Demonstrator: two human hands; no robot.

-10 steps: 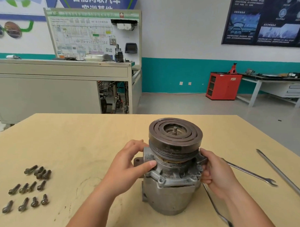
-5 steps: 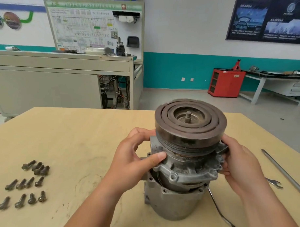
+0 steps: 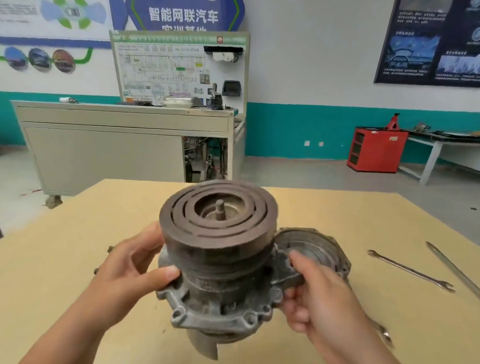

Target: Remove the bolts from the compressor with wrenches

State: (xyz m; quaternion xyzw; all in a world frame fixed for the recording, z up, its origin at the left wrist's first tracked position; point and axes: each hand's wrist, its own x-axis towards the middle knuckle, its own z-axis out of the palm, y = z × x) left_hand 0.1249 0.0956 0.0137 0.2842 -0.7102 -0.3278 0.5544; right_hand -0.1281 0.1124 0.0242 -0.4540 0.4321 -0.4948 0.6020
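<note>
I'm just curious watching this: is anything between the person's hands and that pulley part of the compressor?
Nothing visible stands between them. The left hand and the right hand both grip the pulley part directly at its flange, bare fingers on metal.

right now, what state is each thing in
front cover with pulley: off the compressor body, held aloft
left hand: gripping the cover's left side
right hand: gripping the cover's right side
compressor body: top open, on the table
wrench: lying on the table, untouched
</note>
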